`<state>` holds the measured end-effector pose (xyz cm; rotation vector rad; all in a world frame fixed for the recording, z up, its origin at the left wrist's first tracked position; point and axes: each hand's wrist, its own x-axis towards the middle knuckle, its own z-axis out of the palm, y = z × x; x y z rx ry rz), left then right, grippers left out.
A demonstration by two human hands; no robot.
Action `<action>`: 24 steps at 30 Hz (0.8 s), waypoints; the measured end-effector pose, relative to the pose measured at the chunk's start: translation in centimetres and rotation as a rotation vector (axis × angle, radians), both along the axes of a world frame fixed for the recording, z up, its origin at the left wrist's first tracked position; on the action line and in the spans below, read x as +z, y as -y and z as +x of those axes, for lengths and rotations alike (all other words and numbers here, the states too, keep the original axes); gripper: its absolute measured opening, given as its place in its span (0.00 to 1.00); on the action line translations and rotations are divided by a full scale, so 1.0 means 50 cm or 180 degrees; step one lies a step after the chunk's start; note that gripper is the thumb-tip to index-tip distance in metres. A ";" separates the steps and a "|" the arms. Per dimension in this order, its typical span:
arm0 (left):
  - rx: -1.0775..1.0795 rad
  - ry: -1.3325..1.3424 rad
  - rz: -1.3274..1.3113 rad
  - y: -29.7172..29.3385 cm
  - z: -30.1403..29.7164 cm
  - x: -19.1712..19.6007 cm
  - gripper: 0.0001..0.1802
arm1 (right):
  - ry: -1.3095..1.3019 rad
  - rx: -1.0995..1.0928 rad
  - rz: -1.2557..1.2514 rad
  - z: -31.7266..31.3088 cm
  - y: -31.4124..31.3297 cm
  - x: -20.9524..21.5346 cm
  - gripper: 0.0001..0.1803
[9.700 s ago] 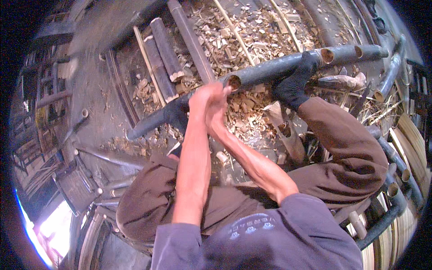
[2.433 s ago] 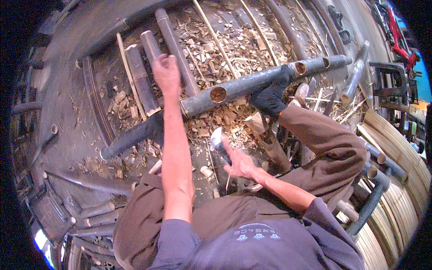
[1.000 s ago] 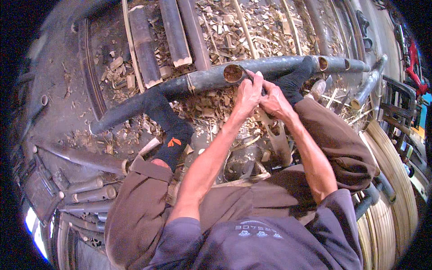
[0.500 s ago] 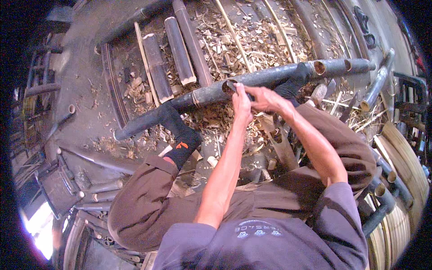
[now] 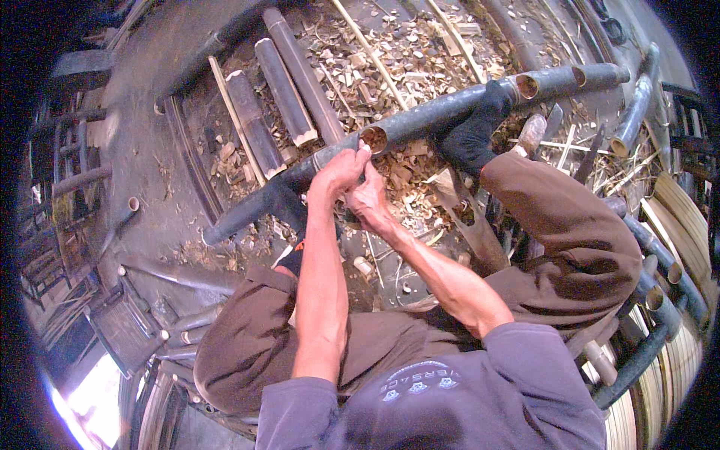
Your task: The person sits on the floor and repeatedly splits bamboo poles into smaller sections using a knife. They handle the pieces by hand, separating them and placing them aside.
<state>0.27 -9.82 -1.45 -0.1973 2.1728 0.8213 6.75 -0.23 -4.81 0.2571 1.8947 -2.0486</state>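
A long dark bamboo pole [image 5: 431, 114] lies crosswise before me, with a round hole [image 5: 373, 139] cut in its wall. Just left of that hole, my left hand [image 5: 339, 169] is closed, its fingertips at the hole's near edge. My right hand [image 5: 367, 201] is closed close below it, almost touching. Whatever the two hands hold is hidden by the fingers. My feet in dark socks brace the pole, the right foot [image 5: 478, 129] right of the hole and the left foot [image 5: 286, 206] partly behind my forearm.
Two more holes open the pole's right end, one of them nearer [image 5: 527, 86]. Beyond lie dark bamboo lengths [image 5: 285, 90], thin pale strips [image 5: 367, 51] and many wood chips [image 5: 397, 71]. A bamboo piece [image 5: 634, 105] lies at right; stacked slats [image 5: 686, 225] stand at lower right.
Both hands have moved left and a little toward me, from over the hole to its left side. A dark blade-like tip seen at the fingers before is out of sight now. The view has shifted slightly.
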 end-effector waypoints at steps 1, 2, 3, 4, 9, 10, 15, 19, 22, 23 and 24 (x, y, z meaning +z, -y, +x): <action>-0.0289 0.0042 -0.0107 0.007 -0.019 0.001 0.37 | 0.0208 -0.0346 -0.0286 -0.005 0.024 0.011 0.45; -0.0552 0.0060 -0.0251 0.017 -0.036 0.010 0.35 | 0.0393 -0.0663 -0.0609 -0.007 0.060 0.027 0.44; -0.0839 0.0306 -0.0504 0.024 -0.062 0.009 0.31 | 0.0704 -0.1173 -0.1235 -0.009 0.096 0.046 0.37; -0.0713 0.0220 -0.0423 0.030 -0.084 -0.021 0.26 | 0.1134 -0.1533 -0.1885 -0.027 0.114 0.056 0.34; -0.0211 -0.0362 -0.0341 0.059 -0.038 -0.095 0.31 | 0.2509 -0.1585 -0.2829 -0.040 0.096 0.117 0.27; -0.0499 -0.0109 -0.0206 0.025 -0.052 -0.063 0.36 | 0.1649 -0.1042 -0.1063 -0.041 0.060 0.121 0.24; 0.1388 -0.0252 0.1283 -0.110 0.047 -0.018 0.47 | -0.0434 0.0696 0.0900 -0.029 -0.154 -0.003 0.39; 0.2980 -0.0044 0.1939 -0.186 0.010 -0.028 0.45 | -0.0948 0.2540 0.1794 -0.210 -0.239 0.066 0.28; 0.4605 -0.0076 0.2653 -0.214 -0.036 -0.084 0.42 | -0.0496 0.4457 0.3066 -0.346 -0.166 0.131 0.31; 0.4707 0.0030 0.3194 -0.218 -0.048 -0.049 0.40 | -0.0060 0.4264 0.2935 -0.367 -0.169 0.119 0.31; 0.4663 0.0156 0.3202 -0.220 -0.045 -0.040 0.39 | -0.0191 0.4167 0.2901 -0.363 -0.185 0.107 0.31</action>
